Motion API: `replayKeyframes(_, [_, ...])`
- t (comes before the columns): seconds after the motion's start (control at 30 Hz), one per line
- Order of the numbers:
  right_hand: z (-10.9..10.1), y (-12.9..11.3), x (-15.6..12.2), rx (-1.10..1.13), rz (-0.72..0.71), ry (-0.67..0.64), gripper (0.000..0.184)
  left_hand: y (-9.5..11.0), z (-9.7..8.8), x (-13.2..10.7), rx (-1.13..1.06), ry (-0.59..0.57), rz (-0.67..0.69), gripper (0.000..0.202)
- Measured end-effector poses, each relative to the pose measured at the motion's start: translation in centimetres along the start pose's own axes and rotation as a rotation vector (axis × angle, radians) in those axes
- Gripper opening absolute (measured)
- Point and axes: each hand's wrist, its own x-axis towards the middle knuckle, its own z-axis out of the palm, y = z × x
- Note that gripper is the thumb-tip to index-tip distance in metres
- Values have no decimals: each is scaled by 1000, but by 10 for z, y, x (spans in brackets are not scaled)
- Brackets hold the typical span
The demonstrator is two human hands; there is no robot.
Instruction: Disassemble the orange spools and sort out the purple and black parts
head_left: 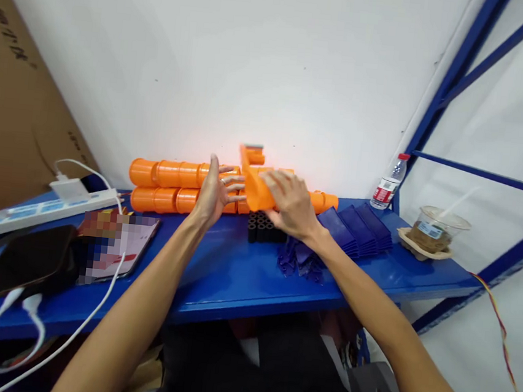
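My right hand (294, 205) is wrapped round an orange plastic part (253, 188), held up above the bench and smeared by motion. A small peg-like end sticks out at its top. Just left of it, my left hand (214, 193) has its fingers stretched towards the part and holds nothing. Behind the hands, orange cup-like cylinders (168, 175) lie in two stacked rows along the wall. Below the orange part stands a block of black tubes (258, 228). Flat dark blue pieces (348, 229) fan out right of my right hand, with small blue pieces (299, 261) heaped in front.
The blue bench (217, 272) runs along a white wall. At left are a power strip (42, 212), a dark phone (28, 263), white cables and a partly blurred tablet-like item (141, 243). A water bottle (388, 183) and a plastic cup (434, 231) stand at right.
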Motion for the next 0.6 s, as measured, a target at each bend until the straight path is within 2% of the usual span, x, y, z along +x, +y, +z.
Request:
replayKeyframes(0.07, [-13,27,3,-45,182,63,75,3,-2,-3,49,8,11,67])
replayKeyframes(0.13, [-24,59,6,-100,362,72,77,4,-4,-5,83,43,33,59])
replayKeyframes(0.23, [-31,106,11,-144,560,-87,72,4,-6,-5,99,97,55,49])
replayKeyframes(0.3, [-31,128,15,-71,590,-269,68,5,-5,-6,105,123,58,45])
replayKeyframes(0.4, [-27,146,21,107,549,-497,58,9,-2,-10,116,161,54,40])
replayKeyframes(0.5, [-21,150,27,174,532,-593,45,14,3,-14,126,195,43,37])
replayKeyframes(0.6, [-14,148,30,171,545,-643,44,17,7,-17,131,211,38,35])
